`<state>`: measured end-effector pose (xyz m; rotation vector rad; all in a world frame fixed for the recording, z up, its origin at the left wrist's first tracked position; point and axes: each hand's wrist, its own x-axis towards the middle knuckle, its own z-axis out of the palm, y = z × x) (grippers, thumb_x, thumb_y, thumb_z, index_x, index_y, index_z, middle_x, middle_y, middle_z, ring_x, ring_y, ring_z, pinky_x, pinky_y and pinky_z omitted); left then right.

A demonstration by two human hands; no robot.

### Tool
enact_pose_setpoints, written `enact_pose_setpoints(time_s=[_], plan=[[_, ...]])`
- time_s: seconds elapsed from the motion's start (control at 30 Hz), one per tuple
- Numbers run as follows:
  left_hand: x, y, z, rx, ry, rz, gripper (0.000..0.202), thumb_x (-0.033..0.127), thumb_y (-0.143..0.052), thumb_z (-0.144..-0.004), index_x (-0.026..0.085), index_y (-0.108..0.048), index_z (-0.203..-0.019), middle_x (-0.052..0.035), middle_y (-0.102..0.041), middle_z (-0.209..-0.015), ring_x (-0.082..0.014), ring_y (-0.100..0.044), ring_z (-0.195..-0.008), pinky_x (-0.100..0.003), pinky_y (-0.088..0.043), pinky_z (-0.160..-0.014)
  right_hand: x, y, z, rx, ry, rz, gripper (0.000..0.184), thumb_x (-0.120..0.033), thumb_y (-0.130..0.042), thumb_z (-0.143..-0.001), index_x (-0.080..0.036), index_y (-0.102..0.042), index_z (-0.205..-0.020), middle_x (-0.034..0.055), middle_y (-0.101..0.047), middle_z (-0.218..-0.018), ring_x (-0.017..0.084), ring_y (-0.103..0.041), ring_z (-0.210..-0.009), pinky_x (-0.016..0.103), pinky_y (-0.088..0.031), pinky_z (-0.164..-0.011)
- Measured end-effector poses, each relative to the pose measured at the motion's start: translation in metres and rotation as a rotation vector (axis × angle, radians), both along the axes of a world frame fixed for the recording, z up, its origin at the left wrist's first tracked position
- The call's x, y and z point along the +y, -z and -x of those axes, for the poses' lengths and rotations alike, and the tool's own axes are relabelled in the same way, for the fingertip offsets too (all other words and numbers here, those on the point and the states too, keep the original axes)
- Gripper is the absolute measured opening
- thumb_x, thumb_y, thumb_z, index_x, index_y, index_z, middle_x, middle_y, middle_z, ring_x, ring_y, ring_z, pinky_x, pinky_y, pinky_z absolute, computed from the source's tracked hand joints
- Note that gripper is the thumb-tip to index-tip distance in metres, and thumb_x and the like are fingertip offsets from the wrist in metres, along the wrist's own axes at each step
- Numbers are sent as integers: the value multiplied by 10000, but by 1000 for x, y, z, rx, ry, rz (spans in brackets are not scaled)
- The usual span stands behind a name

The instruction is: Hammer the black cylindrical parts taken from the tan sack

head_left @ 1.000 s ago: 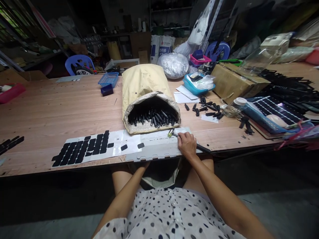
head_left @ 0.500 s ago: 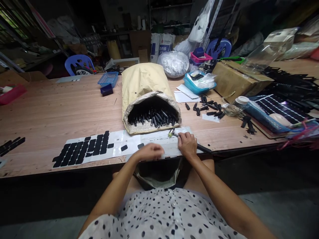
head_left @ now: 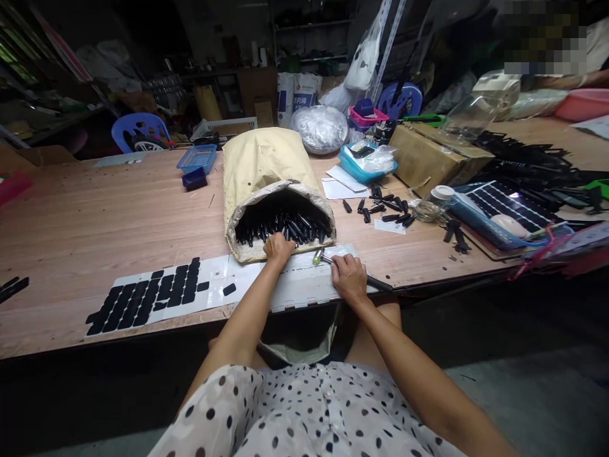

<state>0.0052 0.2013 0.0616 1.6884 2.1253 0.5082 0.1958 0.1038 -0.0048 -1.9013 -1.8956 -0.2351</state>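
Observation:
At the mouth of a cream sack (head_left: pixel 266 155) my left hand (head_left: pixel 279 249) reaches over the rim, its fingers curled against several slim black parts (head_left: pixel 304 225) inside. Whatever lies between those fingers is hidden. My right hand (head_left: pixel 349 277) is closed around a small hammer (head_left: pixel 380 285) with a black handle and a metal head with a yellowish-green face. The hammer rests low over a pale board (head_left: pixel 299 289) at the table's front edge. To the left, a white sheet (head_left: pixel 216 273) bears rows of black stickers (head_left: pixel 136 301), and one loose black sticker (head_left: pixel 229 289) lies apart from them.
Loose black parts (head_left: pixel 392 203) lie right of the sack, near a cardboard box (head_left: pixel 428 155) and a light-blue basket (head_left: pixel 361 168). A blue tray (head_left: pixel 480 216) and a pile of black pieces (head_left: pixel 528 158) are farther right. A blue basket (head_left: pixel 197 158) stands at the back left.
My left hand has moved up and forward from the table's front edge to the sack's opening. My right hand still holds the hammer. The view has shifted slightly to the right.

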Motion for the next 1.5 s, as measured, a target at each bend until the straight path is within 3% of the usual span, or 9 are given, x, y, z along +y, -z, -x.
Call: enact_pose_setpoints(time_s=[0.1,0.17,0.3,0.4,0.7,1.0,1.27,1.5], plan=[[-19,-5,15,29,15,-19,151,277,-670,-772,201,-698,-900,-101,-747,-971,-289,-690,-944,-352,-493,-772,0,-2,1,5,2,5,219,-243,-511,-928,-220,-699,-1038,80,-586,-927,226,-426,-888,321,-262,-743],[-38,-4,26,-27,153,-83,140,280,-661,-790,217,-685,-912,-48,-742,-944,-229,-679,-871,-309,-484,-750,0,-2,2,10,7,4,228,-242,-506,-929,-220,-699,-1048,81,-584,-928,227,-425,-893,322,-264,-747],[-74,12,41,-144,448,-120,123,262,-680,-773,227,-685,-891,1,-717,-895,-173,-628,-806,-276,-478,-749,0,-2,3,24,20,8,233,-245,-509,-922,-218,-700,-1052,80,-571,-927,228,-421,-897,324,-265,-753],[-88,28,41,-154,542,-127,110,254,-697,-769,228,-706,-876,-12,-700,-893,-193,-609,-877,-307,-476,-830,0,-3,3,34,23,15,249,-255,-517,-919,-218,-697,-1087,84,-572,-942,229,-420,-899,324,-267,-749],[-87,42,36,-165,523,-145,176,248,-698,-786,251,-743,-956,-24,-670,-915,-220,-589,-959,-352,-466,-909,1,-16,-4,116,10,71,248,-252,-480,-953,-226,-711,-1041,83,-608,-929,224,-487,-889,314,-326,-736],[-84,45,33,-240,432,-120,172,208,-710,-768,238,-744,-934,-16,-668,-941,-211,-591,-962,-348,-479,-896,-30,-35,23,289,-143,75,344,-259,-382,-1000,-243,-701,-1130,63,-655,-982,187,-604,-904,263,-454,-763],[-84,44,29,-240,384,-119,163,198,-723,-743,243,-747,-897,-12,-680,-923,-219,-594,-964,-361,-485,-896,-42,-46,39,184,-124,90,392,-258,-431,-990,-345,-664,-1293,30,-616,-895,153,-578,-771,234,-383,-612],[-85,44,25,-247,362,-126,153,177,-724,-729,233,-747,-870,-20,-682,-918,-221,-606,-955,-357,-489,-882,-41,-53,40,108,-116,198,393,-238,-467,-971,-367,-687,-1270,25,-586,-846,143,-525,-694,249,-307,-551]])
